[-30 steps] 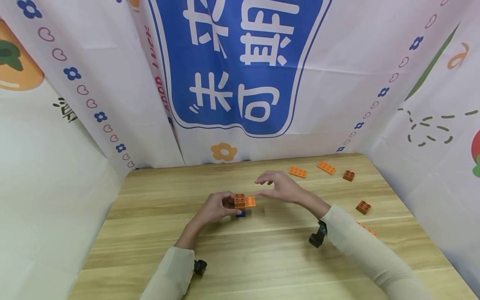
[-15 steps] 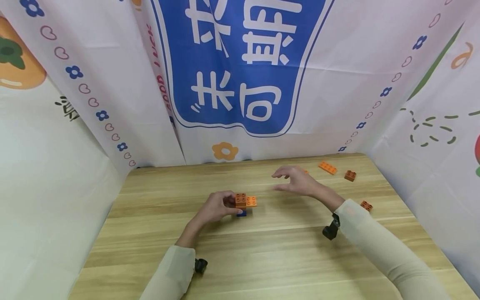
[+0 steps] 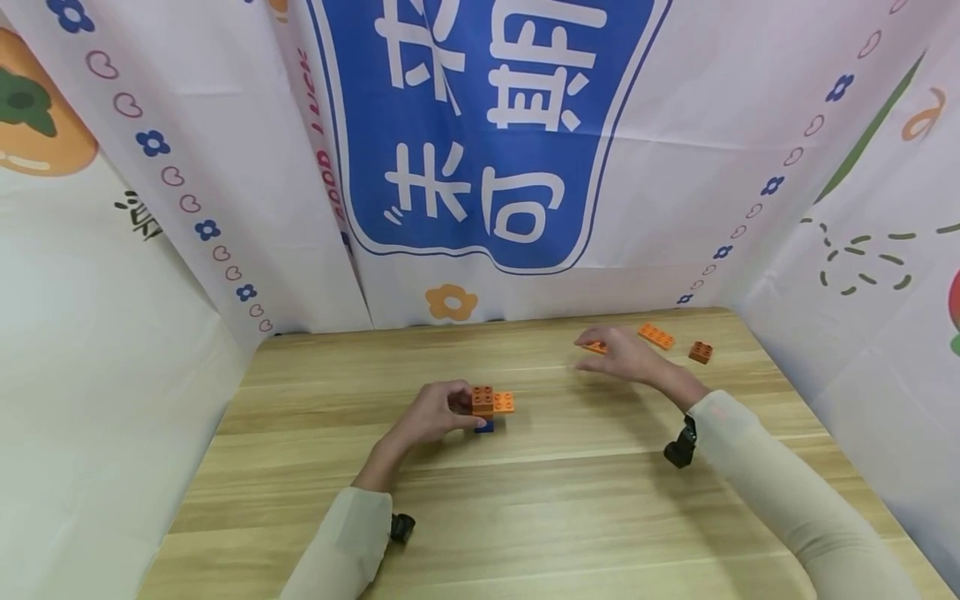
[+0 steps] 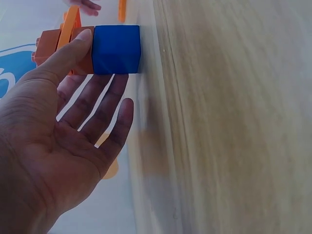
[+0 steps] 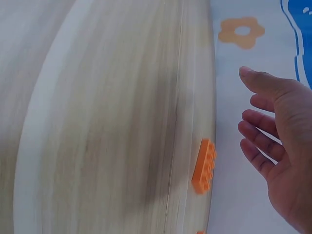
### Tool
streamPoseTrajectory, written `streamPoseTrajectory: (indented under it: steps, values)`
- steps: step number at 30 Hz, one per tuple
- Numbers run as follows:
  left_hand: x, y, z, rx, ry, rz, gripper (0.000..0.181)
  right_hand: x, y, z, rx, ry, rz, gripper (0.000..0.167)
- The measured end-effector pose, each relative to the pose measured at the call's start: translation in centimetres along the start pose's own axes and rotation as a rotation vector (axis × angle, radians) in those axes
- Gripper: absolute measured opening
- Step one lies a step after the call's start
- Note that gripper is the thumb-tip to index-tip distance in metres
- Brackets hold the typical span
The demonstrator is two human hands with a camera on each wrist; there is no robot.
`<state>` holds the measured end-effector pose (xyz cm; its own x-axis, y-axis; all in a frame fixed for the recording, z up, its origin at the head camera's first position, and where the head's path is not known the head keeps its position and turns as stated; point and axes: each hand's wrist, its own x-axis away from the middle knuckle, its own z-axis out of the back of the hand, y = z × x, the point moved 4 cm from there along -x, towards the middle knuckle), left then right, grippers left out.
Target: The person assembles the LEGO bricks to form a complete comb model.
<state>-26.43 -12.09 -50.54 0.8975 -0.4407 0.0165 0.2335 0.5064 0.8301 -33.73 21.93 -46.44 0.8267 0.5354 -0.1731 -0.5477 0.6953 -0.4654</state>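
Note:
My left hand point(image 3: 432, 414) grips a small stack of bricks near the middle of the table. In the left wrist view its thumb lies on a brown brick point(image 4: 86, 62), with a blue brick point(image 4: 117, 49) at the table end and an orange plate point(image 4: 69, 27) beyond it. Another brown brick point(image 3: 482, 400) tops the stack, and the orange plate point(image 3: 504, 402) juts out to the right. My right hand point(image 3: 626, 356) hovers with parted fingers over an orange plate point(image 3: 596, 347), partly hidden by it. In the right wrist view that hand point(image 5: 282, 131) holds nothing.
A second orange plate point(image 3: 656, 336) and a loose brown brick point(image 3: 701, 352) lie at the back right of the wooden table point(image 3: 465, 517). A printed cloth point(image 3: 637, 217) hangs behind the table's back edge.
My right hand has moved away from the stack, to the right and back, over the orange plate; its sleeve now covers the brown brick at the right. The left hand has stayed on the stack.

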Motion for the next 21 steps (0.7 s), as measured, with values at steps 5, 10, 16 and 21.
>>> streamPoseTrajectory:
  steps: [5, 10, 16, 21]
  values:
    - [0.0, 0.1, 0.0, 0.002, -0.006, 0.002, 0.024, 0.1, 1.3, 0.3, 0.017, -0.005, -0.031, 0.044]
    - [0.0, -0.1, 0.1, 0.018, -0.01, 0.0, 0.025, -0.1, 2.4, 0.6, 0.032, -0.005, -0.039, 0.044]
    - [-0.1, -0.1, 0.0, 0.012, -0.01, -0.005, 0.025, -0.6, 3.7, 0.8, 0.055, -0.009, -0.078, 0.046]
    - [0.0, -0.1, 0.1, 0.005, -0.006, -0.001, 0.025, -0.9, 4.5, 0.6, 0.07, -0.003, -0.084, 0.046]
